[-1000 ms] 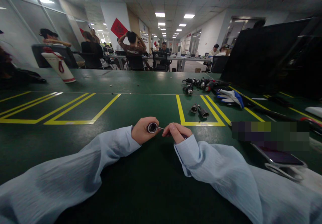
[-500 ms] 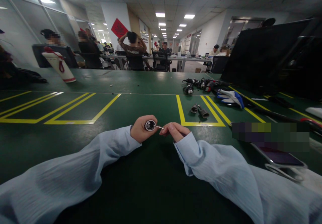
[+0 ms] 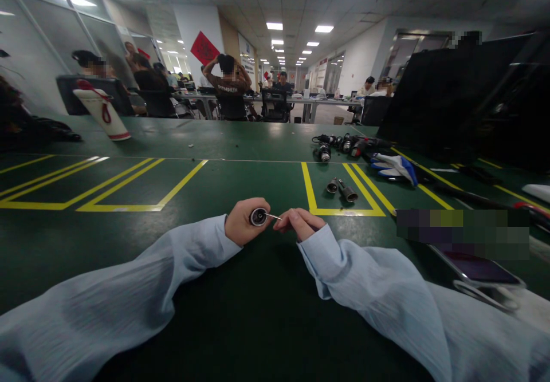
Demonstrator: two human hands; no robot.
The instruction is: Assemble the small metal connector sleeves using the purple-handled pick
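My left hand is closed round a small black cylindrical part with a silver ring face turned toward me. My right hand pinches a thin metal tool whose tip points into the face of that part. Both hands rest low over the green table, wrists in pale blue sleeves. Two similar dark cylindrical parts lie inside a yellow-taped box a little beyond my right hand.
A cluster of dark parts and a blue-and-white glove lie at the right rear. A phone rests near my right forearm. A white cup stands far left, a black monitor at right. Seated people work beyond the table.
The part in my left hand shifted slightly, and the thin tool stayed at its face. Both hands kept their place on the table.
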